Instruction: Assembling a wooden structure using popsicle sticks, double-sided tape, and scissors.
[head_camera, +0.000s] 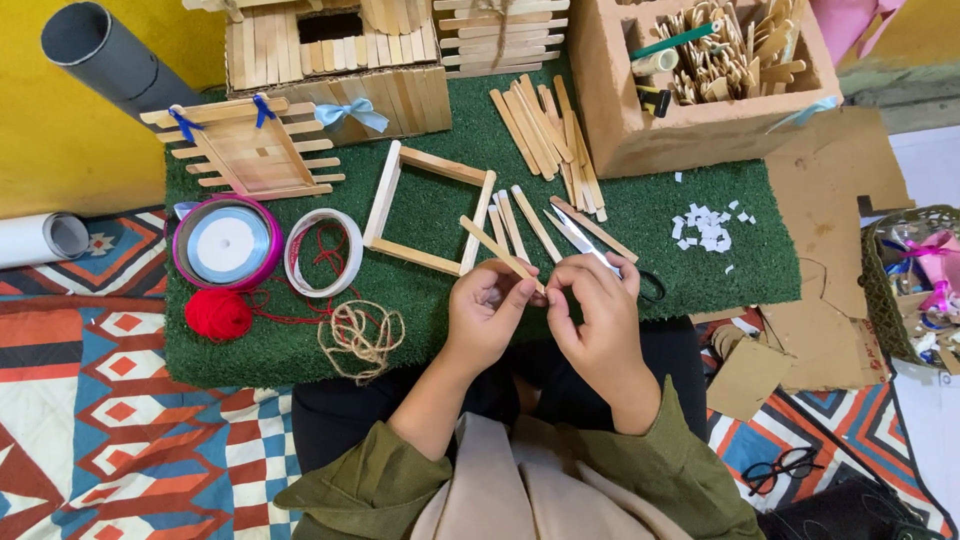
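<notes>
Centre of frame, above the green mat (700, 250): one wooden stick (500, 252), light, stiff, likely snappable, pinched at its near end by left hand (485, 318) fingers, right hand (592, 315) fingertips closed beside it, scissors (590, 245) beneath.

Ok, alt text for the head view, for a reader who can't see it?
Left hand holds a flat wooden stick while the right hand touches its end, above a green mat with a square stick frame.

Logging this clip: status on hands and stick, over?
Left hand pinching wooden stick with its fingers. Right hand at the stick's near end, scissors just beyond. Nothing blocking.
</notes>
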